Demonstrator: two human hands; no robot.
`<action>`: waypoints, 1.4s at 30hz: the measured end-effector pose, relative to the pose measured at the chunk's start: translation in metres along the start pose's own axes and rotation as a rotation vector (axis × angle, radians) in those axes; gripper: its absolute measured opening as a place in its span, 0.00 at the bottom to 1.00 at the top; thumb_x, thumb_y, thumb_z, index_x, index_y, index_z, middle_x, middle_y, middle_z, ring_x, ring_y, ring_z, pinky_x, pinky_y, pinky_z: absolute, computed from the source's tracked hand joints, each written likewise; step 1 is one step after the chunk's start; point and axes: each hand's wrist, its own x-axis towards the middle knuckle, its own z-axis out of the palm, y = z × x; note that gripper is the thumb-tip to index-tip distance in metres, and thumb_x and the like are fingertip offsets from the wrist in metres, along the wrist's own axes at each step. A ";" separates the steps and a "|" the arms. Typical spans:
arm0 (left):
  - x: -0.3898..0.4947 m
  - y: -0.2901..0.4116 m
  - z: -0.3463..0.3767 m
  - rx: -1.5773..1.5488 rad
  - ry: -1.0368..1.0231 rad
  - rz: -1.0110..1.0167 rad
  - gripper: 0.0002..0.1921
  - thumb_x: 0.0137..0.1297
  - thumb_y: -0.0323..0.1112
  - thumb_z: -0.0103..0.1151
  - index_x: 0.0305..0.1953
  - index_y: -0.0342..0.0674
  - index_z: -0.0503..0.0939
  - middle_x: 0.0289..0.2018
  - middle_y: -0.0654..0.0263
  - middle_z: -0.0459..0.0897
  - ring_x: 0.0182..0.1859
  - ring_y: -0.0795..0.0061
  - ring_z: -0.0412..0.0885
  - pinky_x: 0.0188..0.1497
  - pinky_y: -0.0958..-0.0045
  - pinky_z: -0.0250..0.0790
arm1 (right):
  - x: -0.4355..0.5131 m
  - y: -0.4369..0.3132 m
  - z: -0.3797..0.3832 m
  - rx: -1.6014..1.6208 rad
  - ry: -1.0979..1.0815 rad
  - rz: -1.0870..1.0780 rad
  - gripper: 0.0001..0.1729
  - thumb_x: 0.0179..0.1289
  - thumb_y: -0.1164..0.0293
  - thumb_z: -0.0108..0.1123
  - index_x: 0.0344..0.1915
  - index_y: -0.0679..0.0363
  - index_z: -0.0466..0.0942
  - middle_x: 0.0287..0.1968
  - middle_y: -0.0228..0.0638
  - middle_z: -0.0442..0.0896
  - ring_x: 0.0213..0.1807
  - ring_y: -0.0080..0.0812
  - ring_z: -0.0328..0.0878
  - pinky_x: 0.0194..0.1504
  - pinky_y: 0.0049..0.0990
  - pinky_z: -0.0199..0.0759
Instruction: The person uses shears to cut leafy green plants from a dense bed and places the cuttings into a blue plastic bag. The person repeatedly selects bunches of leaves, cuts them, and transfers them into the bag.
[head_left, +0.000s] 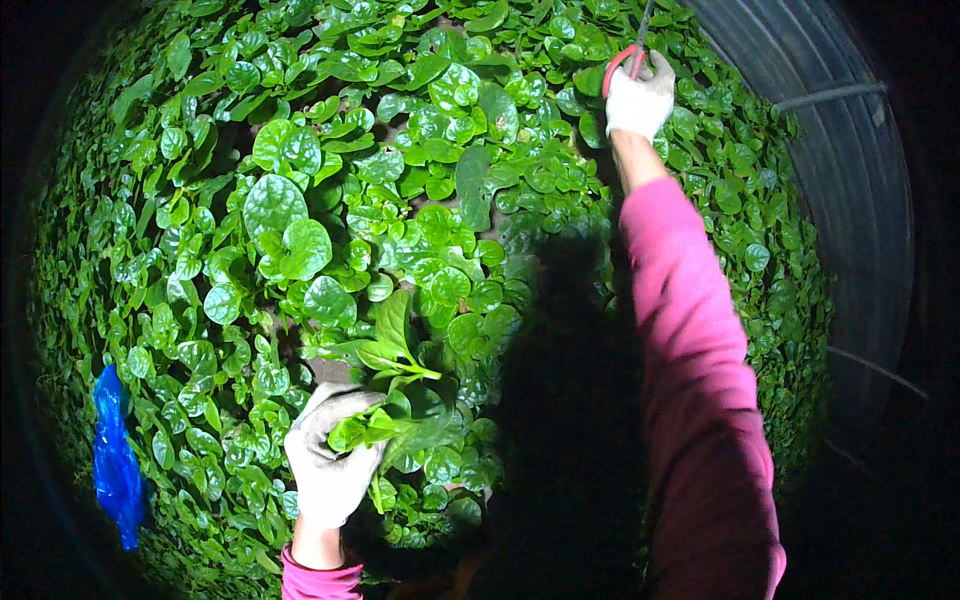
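My left hand (334, 454), in a white work glove, is closed around a small bunch of cut leafy greens (367, 429). One cut sprig with a pale stem end (394, 352) lies just beyond its fingers, touching or close to the bunch. Farther out at the upper right, my right hand (641, 97), gloved in white too, grips a pair of scissors (619, 69) by the red handles. The blades point away from me over the leaves, and their tips run off the top of the view. Low leafy plants (450, 285) with round, glossy leaves spread under both hands.
A blue plastic bag (116, 457) lies on the plants at the left. Along the right side rises a wall of ribbed plastic sheeting (832, 180) with a thin curved rod (832, 96) across it. My dark shadow (570, 420) covers the lower middle.
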 end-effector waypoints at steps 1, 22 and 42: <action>0.004 0.001 0.000 0.028 -0.005 0.070 0.16 0.47 0.25 0.65 0.41 0.33 0.84 0.41 0.57 0.83 0.46 0.65 0.80 0.52 0.68 0.70 | -0.014 -0.018 -0.013 0.199 -0.091 0.021 0.40 0.51 0.65 0.75 0.61 0.69 0.68 0.41 0.44 0.85 0.39 0.32 0.84 0.42 0.28 0.78; -0.009 0.020 0.002 0.125 -0.147 0.139 0.16 0.46 0.20 0.55 0.40 0.31 0.81 0.50 0.53 0.82 0.54 0.59 0.80 0.60 0.65 0.70 | -0.052 0.027 -0.169 -0.279 -0.346 0.228 0.27 0.57 0.55 0.70 0.47 0.67 0.83 0.38 0.39 0.89 0.37 0.28 0.85 0.44 0.25 0.76; -0.026 0.001 0.001 0.177 -0.200 0.092 0.17 0.44 0.21 0.56 0.40 0.31 0.80 0.50 0.52 0.82 0.53 0.56 0.81 0.60 0.64 0.69 | -0.067 0.031 -0.118 -0.599 -0.574 0.058 0.21 0.57 0.53 0.60 0.45 0.52 0.84 0.40 0.46 0.85 0.42 0.50 0.83 0.46 0.38 0.76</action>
